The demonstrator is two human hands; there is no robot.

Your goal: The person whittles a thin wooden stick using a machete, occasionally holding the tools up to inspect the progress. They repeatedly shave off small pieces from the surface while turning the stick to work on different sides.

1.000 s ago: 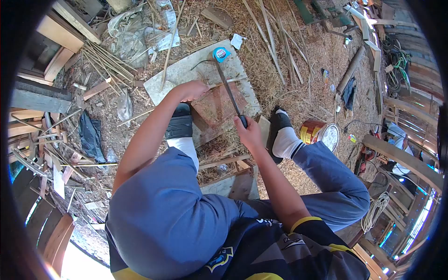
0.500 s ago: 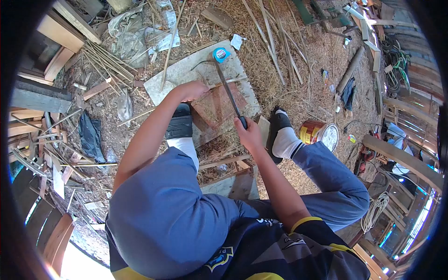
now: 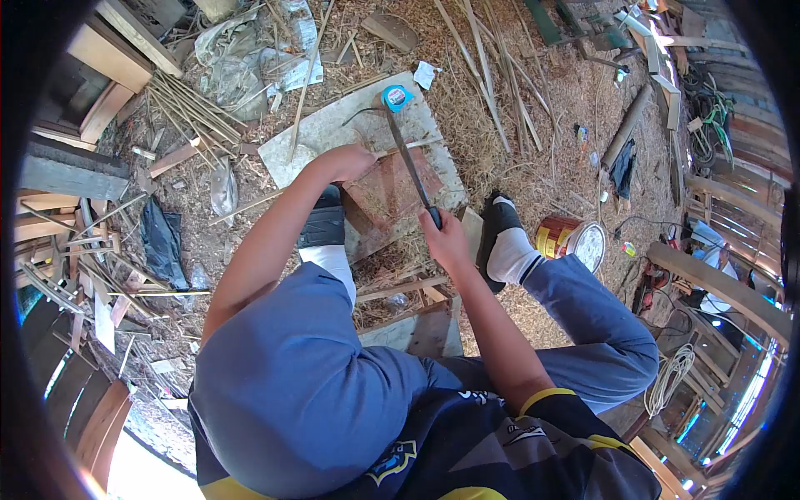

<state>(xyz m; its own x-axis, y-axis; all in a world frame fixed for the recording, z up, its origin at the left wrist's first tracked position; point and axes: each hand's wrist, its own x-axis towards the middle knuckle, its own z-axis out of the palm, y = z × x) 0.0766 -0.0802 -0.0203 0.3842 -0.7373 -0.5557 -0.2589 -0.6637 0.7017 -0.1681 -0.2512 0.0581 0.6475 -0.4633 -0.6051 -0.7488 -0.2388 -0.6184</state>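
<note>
The hands were apart. The left hand was closed on the near end of a thin pale strip, its long axis running toward the right edge of the pale board. The right hand gripped the black handle of a long knife, whose blade slanted to the far edge, crossing the strip; contact there could not be told. The left hand was nearer the strip. A reddish board lay on the pale one. Just beyond the blade's tip, near the far corner, sat a blue tape measure, its label unreadable. Rightward stood a brown-and-yellow bucket, lettering illegible.
</note>
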